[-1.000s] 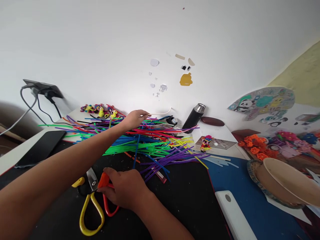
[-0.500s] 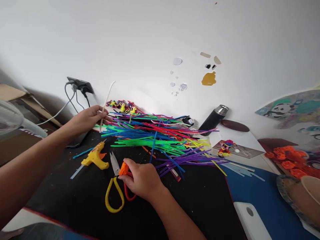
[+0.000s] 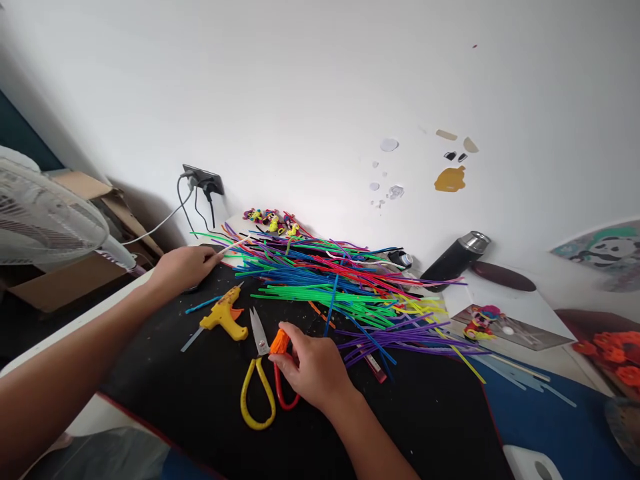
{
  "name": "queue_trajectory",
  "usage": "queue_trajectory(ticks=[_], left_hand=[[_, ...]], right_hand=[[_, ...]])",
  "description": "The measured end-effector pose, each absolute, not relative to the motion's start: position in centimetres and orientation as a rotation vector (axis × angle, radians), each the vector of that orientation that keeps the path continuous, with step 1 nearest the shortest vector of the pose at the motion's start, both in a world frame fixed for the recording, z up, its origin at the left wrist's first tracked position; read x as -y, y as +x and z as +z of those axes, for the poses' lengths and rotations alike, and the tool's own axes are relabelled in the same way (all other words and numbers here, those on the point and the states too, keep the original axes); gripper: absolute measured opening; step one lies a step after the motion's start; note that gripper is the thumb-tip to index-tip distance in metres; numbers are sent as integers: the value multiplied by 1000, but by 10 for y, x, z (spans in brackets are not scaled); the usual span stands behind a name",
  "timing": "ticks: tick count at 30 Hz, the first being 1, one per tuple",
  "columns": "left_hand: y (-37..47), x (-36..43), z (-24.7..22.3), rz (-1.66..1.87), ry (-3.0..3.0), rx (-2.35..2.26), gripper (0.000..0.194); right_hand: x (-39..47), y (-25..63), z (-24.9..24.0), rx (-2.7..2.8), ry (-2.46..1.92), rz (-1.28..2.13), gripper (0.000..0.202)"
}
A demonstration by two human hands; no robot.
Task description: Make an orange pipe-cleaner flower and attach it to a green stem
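- Right grip [image 3: 317, 370] pinches orange piece [image 3: 279, 342] beside scissors [image 3: 259, 337]; brushing them could fray it.
- Left grip [image 3: 187, 270] holds white stem [image 3: 235, 247] near counter's [image 3: 95, 420] left edge; the pile [image 3: 305, 293] could snag it.

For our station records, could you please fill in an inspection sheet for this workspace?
Surface: black mat with red edging beside a blue surface.
Job's things: thin white stem; small orange fuzzy piece.
Clutter: heaped multicoloured stems, yellow plastic glue gun, metal scissors with yellow and red handles.
Hands: left hand holds the white stem; right hand pinches the orange piece.
Cables: black and grey cables at a dark wall socket.
Surroundings: white fan, black bottle with silver cap.
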State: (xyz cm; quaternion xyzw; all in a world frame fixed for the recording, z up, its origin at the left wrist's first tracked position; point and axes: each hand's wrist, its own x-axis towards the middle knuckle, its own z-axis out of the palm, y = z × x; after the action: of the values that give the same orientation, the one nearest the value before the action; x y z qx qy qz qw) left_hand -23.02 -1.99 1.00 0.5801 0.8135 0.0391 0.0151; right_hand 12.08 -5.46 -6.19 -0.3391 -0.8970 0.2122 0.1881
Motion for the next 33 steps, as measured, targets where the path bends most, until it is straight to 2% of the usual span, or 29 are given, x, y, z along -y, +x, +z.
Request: queue_trajectory(ticks=[4,10,13,16,21,24,29,31,33], left_hand=[[-230,22,-1,64,1861,-2461,48],[-225,16,2,107,1937,-2462,56],[-213,2,2,183,2024,-2417,53],[-191,-22,-5,366,2199,-2239,55],[-139,-67,-13,606,2421,-1787,71],[-108,-82,-11,474,2479,-1559,85],[-72,-74,-21,58,2519,-1299,119],[-65,-69,-30,-62,2547,-1259,123],[-62,-69,-36,-86,2589,-1265,119]], right_hand=[[55,121,-64,2532,-949,597,60],[56,119,-62,2546,-960,610,62],[56,119,-58,2561,-963,627,62],[56,118,-54,2578,-972,640,61],[55,118,-50,2588,-950,650,58],[54,118,-51,2600,-933,654,56],[54,116,-53,2608,-919,641,59],[54,116,-53,2608,-925,637,58],[53,115,-53,2615,-923,634,59]])
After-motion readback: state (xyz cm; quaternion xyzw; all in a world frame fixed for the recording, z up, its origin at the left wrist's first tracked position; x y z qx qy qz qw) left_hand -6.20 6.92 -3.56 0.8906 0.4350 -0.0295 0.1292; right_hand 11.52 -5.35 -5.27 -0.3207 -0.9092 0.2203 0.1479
